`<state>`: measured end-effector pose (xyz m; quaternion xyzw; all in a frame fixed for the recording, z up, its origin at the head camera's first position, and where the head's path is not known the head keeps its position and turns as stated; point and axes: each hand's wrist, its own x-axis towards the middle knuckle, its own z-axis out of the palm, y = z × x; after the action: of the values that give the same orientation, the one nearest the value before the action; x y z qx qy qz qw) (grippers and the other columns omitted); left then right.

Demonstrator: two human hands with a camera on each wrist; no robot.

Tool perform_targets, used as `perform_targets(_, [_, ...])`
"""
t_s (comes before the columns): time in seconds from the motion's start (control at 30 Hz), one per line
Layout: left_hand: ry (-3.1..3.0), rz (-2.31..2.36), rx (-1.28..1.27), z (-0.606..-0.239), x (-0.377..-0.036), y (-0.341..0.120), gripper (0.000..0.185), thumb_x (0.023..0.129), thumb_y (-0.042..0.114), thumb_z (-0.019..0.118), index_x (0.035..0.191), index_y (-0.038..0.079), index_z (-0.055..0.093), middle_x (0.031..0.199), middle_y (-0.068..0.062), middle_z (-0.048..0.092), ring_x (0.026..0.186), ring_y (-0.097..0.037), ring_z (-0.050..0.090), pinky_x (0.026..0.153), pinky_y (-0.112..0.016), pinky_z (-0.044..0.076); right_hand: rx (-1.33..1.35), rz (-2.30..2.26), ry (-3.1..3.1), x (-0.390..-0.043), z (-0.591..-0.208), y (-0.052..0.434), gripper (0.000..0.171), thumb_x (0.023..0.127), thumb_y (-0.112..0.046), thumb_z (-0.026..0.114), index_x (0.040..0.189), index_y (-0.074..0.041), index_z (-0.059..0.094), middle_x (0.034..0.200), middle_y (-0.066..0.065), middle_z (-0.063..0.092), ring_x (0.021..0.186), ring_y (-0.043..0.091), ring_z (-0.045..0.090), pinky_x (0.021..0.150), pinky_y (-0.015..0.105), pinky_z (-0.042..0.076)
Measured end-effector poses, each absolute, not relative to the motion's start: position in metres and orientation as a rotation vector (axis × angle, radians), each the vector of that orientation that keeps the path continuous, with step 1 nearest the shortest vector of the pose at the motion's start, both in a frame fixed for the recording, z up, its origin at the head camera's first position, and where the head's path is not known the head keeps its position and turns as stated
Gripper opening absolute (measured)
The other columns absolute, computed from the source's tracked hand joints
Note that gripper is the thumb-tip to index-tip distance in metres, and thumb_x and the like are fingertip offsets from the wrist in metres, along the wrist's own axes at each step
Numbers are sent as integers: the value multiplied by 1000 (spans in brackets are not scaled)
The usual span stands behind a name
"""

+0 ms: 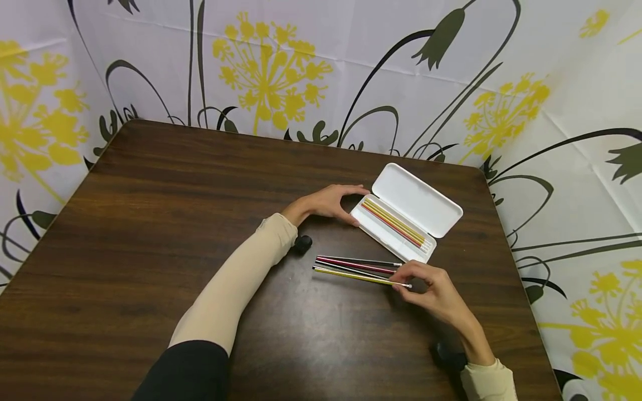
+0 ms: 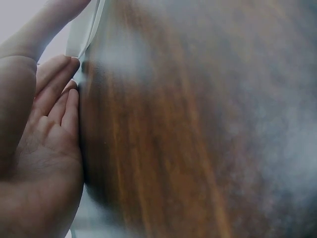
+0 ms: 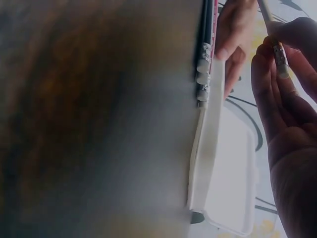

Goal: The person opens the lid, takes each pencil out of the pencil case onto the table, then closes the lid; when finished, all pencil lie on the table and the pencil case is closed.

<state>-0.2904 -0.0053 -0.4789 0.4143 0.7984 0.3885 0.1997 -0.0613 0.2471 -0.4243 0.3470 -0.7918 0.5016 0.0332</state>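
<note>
A white pencil case [image 1: 368, 223] lies with its lid [image 1: 416, 199] swung back, holding several yellow and orange-red pencils [image 1: 393, 221]. My left hand [image 1: 331, 201] rests at the case's left end, thumb and fingers spread about its corner; its fingers look nearly straight in the left wrist view. Thumb and fingertips of my right hand [image 1: 432, 289] pinch a yellow pencil [image 1: 351, 274] near its eraser end. In the right wrist view, that pencil [image 3: 280, 57] is raised off the table. Several dark and red pencils [image 1: 341, 259] lie just in front of the case, erasers toward my right hand.
A brown wood-grain table [image 1: 150, 223] carries everything. Behind and beside it hangs a white cloth [image 1: 351, 83] with yellow flowers and dark stems. The table's right edge lies a short way beyond the case.
</note>
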Motion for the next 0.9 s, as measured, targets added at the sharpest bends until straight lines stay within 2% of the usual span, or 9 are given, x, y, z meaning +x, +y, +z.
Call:
perform_targets(0.33, [2226,1084,1158,-482,-292,-5,87,74,42,86,148,21,46,157,-4,31,143,-15,24,113,-36,22,1035,1325,-2650,-64,-454,262,24,81,3,77,101,-11,73,98,-1,68,86,15,65,76,22,50])
perform_targets(0.73, [2232,1089,1156,-482,-291,-6,88,73,42,86,148,21,46,157,-5,32,143,-14,24,113,-35,22,1007,936,-2718,-63,-457,255,22,76,0,83,90,-15,76,92,-6,65,78,8,60,67,22,48])
perform_targets(0.9, [2230,1079,1151,-481,-291,-6,87,74,43,86,148,21,46,157,-5,32,143,-15,25,113,-37,22,1015,910,-2716,-64,-454,255,22,76,0,83,91,-14,76,92,-6,65,77,8,60,67,21,48])
